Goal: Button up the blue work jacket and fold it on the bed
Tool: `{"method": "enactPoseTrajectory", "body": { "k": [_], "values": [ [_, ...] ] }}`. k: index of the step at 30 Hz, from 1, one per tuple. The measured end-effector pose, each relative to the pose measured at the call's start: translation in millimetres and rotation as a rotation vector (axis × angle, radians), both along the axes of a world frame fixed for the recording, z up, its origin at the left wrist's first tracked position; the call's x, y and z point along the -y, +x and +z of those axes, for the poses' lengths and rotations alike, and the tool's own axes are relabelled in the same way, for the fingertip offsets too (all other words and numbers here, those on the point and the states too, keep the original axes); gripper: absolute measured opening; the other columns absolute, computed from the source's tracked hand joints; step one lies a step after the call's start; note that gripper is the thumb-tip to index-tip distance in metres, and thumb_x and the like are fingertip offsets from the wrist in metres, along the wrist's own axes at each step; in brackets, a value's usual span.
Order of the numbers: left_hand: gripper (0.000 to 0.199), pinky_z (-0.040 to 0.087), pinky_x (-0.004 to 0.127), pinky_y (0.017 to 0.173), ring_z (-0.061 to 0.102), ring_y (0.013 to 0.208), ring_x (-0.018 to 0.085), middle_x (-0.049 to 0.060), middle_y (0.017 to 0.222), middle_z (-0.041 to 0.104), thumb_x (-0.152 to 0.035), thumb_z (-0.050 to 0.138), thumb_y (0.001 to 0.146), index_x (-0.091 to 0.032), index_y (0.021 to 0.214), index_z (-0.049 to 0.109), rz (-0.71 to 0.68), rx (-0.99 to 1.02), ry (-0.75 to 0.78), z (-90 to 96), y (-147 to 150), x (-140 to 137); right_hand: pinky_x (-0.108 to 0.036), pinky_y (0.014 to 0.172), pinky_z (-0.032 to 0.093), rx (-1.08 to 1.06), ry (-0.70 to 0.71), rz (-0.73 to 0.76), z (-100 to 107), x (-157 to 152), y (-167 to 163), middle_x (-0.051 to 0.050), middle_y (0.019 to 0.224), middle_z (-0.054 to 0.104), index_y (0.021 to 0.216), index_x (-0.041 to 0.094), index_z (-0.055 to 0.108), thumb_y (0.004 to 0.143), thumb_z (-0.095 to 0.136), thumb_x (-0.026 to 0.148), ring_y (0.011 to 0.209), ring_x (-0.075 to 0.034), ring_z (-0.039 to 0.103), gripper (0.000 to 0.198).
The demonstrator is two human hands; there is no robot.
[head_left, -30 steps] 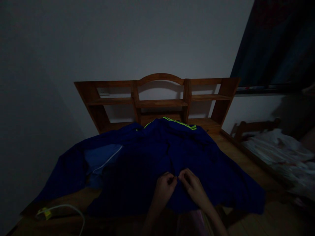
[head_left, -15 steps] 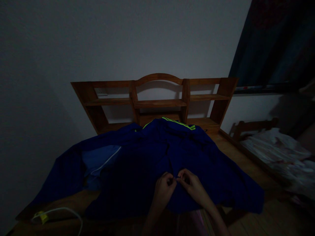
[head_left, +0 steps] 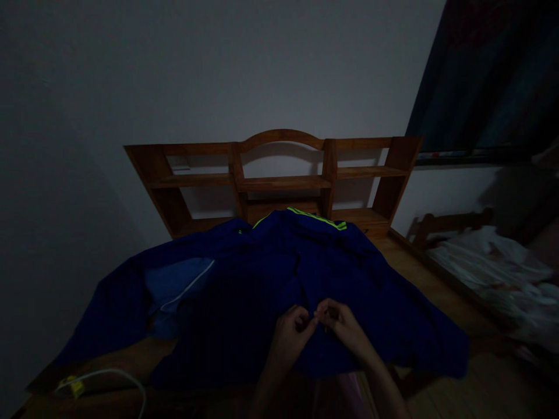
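A dark blue jacket (head_left: 349, 273) with bright yellow-green stripes lies spread over a wooden table. My left hand (head_left: 292, 333) is closed in a pinch at the jacket's front opening, low on the garment. Beside it, my right hand (head_left: 345, 329) pinches the cloth at the same opening, its fingertips almost touching those of my left. Dim light hides the small part between the fingers. Under the left sleeve lies a lighter blue cloth (head_left: 177, 282) with a white edge line.
A wooden shelf unit (head_left: 283, 184) stands behind the jacket against a grey wall. A white cord (head_left: 117, 371) with a yellow tag (head_left: 77, 387) lies at the front left. White plastic bags (head_left: 484, 256) are piled at the right, below a dark curtain (head_left: 493, 87).
My hands have shifted slightly at the opening; the left fingertips have moved a little right, against the right ones. The jacket lies as before.
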State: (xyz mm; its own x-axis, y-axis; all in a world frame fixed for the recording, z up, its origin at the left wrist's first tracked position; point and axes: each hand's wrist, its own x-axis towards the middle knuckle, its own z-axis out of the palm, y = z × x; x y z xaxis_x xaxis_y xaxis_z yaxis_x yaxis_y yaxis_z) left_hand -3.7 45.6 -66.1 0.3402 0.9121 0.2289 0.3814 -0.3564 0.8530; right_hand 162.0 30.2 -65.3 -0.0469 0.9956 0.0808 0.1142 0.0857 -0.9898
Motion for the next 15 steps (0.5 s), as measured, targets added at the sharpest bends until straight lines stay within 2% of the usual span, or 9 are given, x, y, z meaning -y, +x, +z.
{"method": "enactPoseTrajectory", "body": {
  "k": [5,15],
  "values": [
    [0.021,0.034,0.021,0.059,0.050,0.063,0.011,-0.003,0.067,0.052,-0.036,0.060,0.077,-0.016,0.069,0.056,-0.015,0.053,-0.071,0.3,-3.0,-0.5,-0.021,0.049,0.033,-0.030,-0.073,0.023,-5.3,-5.5,2.5,0.001,0.064,0.052,0.076,0.014,0.060,0.073,0.065,0.040,0.052,-0.009,0.046,0.027],
    [0.013,0.033,0.020,0.057,0.046,0.059,0.009,-0.004,0.066,0.046,-0.026,0.051,0.082,-0.018,0.073,0.049,-0.016,0.036,-0.010,-3.6,-1.0,0.2,-0.020,0.048,0.033,-0.070,-0.104,-0.016,-0.3,-4.9,-1.3,0.002,0.061,0.053,0.074,0.014,0.061,0.072,0.067,0.042,0.048,-0.008,0.046,0.029]
  ]
}}
